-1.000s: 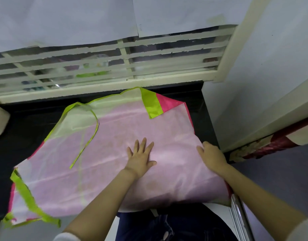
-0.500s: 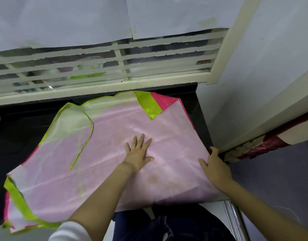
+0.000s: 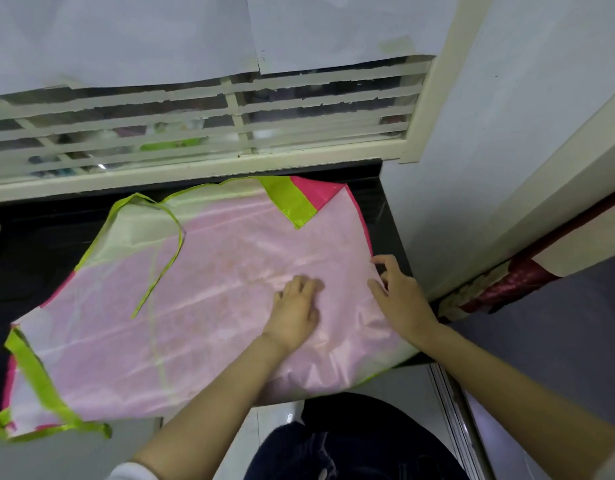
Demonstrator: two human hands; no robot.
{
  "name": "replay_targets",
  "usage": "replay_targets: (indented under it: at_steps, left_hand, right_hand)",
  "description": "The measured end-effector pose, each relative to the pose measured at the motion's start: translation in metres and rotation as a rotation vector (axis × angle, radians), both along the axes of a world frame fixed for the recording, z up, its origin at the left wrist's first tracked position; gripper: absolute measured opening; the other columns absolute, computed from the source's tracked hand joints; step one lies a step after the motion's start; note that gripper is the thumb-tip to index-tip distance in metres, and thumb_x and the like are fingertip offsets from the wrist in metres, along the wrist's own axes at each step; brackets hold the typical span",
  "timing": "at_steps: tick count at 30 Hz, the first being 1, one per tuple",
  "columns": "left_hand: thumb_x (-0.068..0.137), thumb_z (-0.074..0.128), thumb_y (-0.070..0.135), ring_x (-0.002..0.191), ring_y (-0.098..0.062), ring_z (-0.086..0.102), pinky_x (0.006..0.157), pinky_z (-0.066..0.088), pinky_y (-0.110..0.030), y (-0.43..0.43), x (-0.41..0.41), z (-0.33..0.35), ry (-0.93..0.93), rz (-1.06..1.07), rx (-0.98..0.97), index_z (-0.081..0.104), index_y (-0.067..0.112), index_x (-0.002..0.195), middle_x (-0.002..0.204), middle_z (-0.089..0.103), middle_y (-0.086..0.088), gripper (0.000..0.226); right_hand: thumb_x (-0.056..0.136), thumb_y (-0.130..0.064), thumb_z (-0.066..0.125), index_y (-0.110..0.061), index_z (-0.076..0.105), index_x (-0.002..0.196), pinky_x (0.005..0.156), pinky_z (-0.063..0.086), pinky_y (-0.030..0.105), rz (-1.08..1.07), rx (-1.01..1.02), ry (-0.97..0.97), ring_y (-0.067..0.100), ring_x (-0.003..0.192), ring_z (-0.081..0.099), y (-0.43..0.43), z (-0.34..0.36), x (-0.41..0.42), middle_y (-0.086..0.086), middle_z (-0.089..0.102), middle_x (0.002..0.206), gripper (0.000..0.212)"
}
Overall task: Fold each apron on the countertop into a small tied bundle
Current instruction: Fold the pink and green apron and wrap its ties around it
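Note:
A thin pink apron with lime-green trim and straps lies spread on the dark countertop. Its far right corner is folded over, showing lime and hot-pink bands. A green neck strap trails across its upper left part. My left hand presses flat on the apron right of its middle, fingers straight. At the apron's right edge, my right hand pinches the fabric with its thumb and curled forefinger.
A cream louvred window frame runs along the back of the counter, with a grey wall at the right. The apron's near edge and green ties hang over the counter front. My dark trousers are below.
My right hand moved further up the apron's right edge and its fingers curled onto the fabric. My left hand shifted slightly right, still flat.

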State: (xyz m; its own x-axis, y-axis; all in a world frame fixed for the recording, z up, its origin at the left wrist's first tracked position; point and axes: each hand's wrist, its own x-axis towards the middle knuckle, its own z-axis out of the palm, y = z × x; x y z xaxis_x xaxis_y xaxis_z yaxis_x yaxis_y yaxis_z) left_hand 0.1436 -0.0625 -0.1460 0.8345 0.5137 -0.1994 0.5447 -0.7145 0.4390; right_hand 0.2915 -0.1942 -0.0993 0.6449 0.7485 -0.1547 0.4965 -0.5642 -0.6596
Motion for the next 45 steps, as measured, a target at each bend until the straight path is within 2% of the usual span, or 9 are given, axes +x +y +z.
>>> replay_targets:
  at_steps: [7,12,19,23,27,31,36,40,45]
  left_hand:
    - [0.080,0.047,0.053,0.120,-0.021,0.038,0.097,0.027,-0.031,-0.074,-0.036,0.032,-0.007,0.044,-0.201,0.035,0.013,0.137,0.132,0.041,-0.001,0.071]
    - [0.099,0.041,0.023,0.095,-0.036,0.055,0.076,0.038,-0.039,-0.076,-0.060,0.026,-0.135,0.316,-0.121,0.047,0.012,0.094,0.100,0.059,-0.015,0.013]
    - [0.095,0.047,0.018,0.079,-0.035,0.051,0.064,0.028,-0.034,-0.078,-0.083,0.038,-0.259,0.335,-0.076,0.045,0.014,0.076,0.067,0.046,0.002,0.020]
    - [0.092,0.053,0.014,0.078,-0.027,0.049,0.065,0.032,-0.032,-0.092,-0.093,0.040,-0.345,0.425,-0.101,0.056,0.007,0.097,0.079,0.045,-0.003,0.009]
    - [0.087,0.046,0.000,0.068,-0.013,0.048,0.062,0.036,-0.028,-0.129,-0.105,0.053,-0.479,0.504,-0.291,0.041,0.012,0.115,0.078,0.048,0.002,0.031]
    - [0.076,0.056,0.004,0.098,-0.016,0.046,0.088,0.042,-0.031,-0.158,-0.127,0.054,-0.418,0.339,-0.399,0.040,0.012,0.125,0.106,0.045,-0.001,0.052]
    - [0.082,0.065,0.038,0.110,-0.016,0.035,0.101,0.028,-0.029,-0.166,-0.128,0.053,-0.403,0.351,-0.193,0.043,0.015,0.126,0.115,0.043,0.001,0.055]
    - [0.086,0.053,0.009,0.095,-0.021,0.036,0.089,0.032,-0.032,-0.142,-0.127,0.061,-0.393,0.622,-0.079,0.052,0.008,0.095,0.101,0.045,-0.005,0.009]
    - [0.080,0.046,-0.004,0.066,-0.024,0.043,0.060,0.033,-0.037,-0.119,-0.148,0.066,-0.584,0.785,-0.280,0.036,0.019,0.071,0.069,0.045,-0.003,0.027]
  right_hand:
    - [0.092,-0.010,0.056,-0.004,0.045,0.116,0.073,0.048,0.040,-0.039,0.176,0.156,0.027,0.077,0.059,0.020,0.030,-0.032,0.018,0.064,0.086,0.027]
    - [0.089,-0.017,0.063,-0.005,0.041,0.123,0.074,0.045,0.024,-0.052,0.138,0.268,0.021,0.084,0.059,0.001,0.041,-0.071,0.010,0.062,0.091,0.043]
    - [0.090,-0.026,0.061,-0.017,0.027,0.137,0.071,0.047,0.032,0.076,-0.022,0.129,0.024,0.087,0.060,-0.065,0.049,-0.118,0.007,0.062,0.101,0.059]
    - [0.092,-0.013,0.054,-0.023,0.051,0.126,0.064,0.039,0.024,0.197,0.130,0.049,0.007,0.059,0.049,-0.075,0.065,-0.130,-0.002,0.054,0.071,0.035]
    - [0.093,-0.006,0.055,-0.009,0.071,0.103,0.064,0.035,0.000,0.201,0.266,0.085,-0.021,0.066,0.049,-0.063,0.083,-0.132,-0.010,0.064,0.084,0.019]
    - [0.093,-0.011,0.056,-0.010,0.071,0.108,0.070,0.034,-0.006,0.124,0.291,0.135,-0.004,0.092,0.055,-0.049,0.091,-0.129,-0.002,0.070,0.104,0.021]
    - [0.094,-0.013,0.055,-0.010,0.070,0.111,0.079,0.035,0.000,0.089,0.352,0.187,0.000,0.103,0.052,-0.031,0.094,-0.134,0.001,0.067,0.117,0.023]
    - [0.093,-0.013,0.055,-0.009,0.070,0.111,0.089,0.038,0.011,0.043,0.382,0.178,0.004,0.104,0.055,-0.015,0.100,-0.131,0.002,0.068,0.115,0.024]
    - [0.092,-0.009,0.056,-0.005,0.071,0.108,0.095,0.045,0.023,-0.095,0.422,0.279,0.013,0.106,0.060,0.005,0.090,-0.109,0.007,0.068,0.112,0.022]
